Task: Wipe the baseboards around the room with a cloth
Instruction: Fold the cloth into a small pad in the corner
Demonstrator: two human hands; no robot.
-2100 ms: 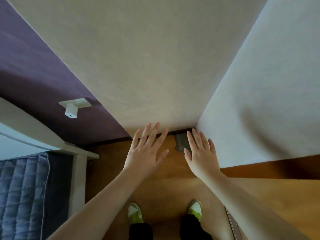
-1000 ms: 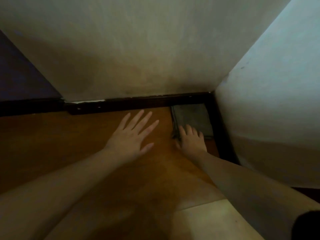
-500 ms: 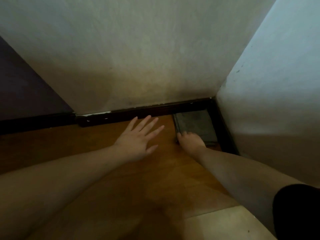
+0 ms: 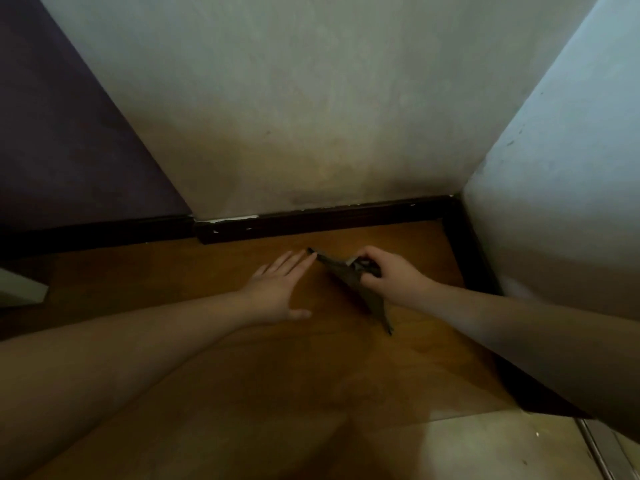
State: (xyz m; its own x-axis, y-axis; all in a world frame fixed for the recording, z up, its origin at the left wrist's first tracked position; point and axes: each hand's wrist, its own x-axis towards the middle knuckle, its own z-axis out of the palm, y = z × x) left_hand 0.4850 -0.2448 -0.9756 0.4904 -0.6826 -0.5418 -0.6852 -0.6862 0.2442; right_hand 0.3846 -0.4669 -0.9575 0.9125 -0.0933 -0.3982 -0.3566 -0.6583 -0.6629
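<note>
Fingers of the right hand (image 4: 391,275) pinch the dark cloth (image 4: 360,285) at centre frame, its lower corner hanging toward the wooden floor (image 4: 242,375); the left hand (image 4: 277,289) is flat, fingers straight and together, fingertips touching the cloth's upper corner. Dark baseboard (image 4: 329,220) runs just above both hands.

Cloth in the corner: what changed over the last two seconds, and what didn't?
The cloth lay flat in the corner by the baseboard; the right hand came down onto it, gripped it and pulled it out of the corner, bunched and lifted off the wooden floor. The left hand stayed open and flat, now with fingertips near the cloth's end. No baseboard wiped yet.
</note>
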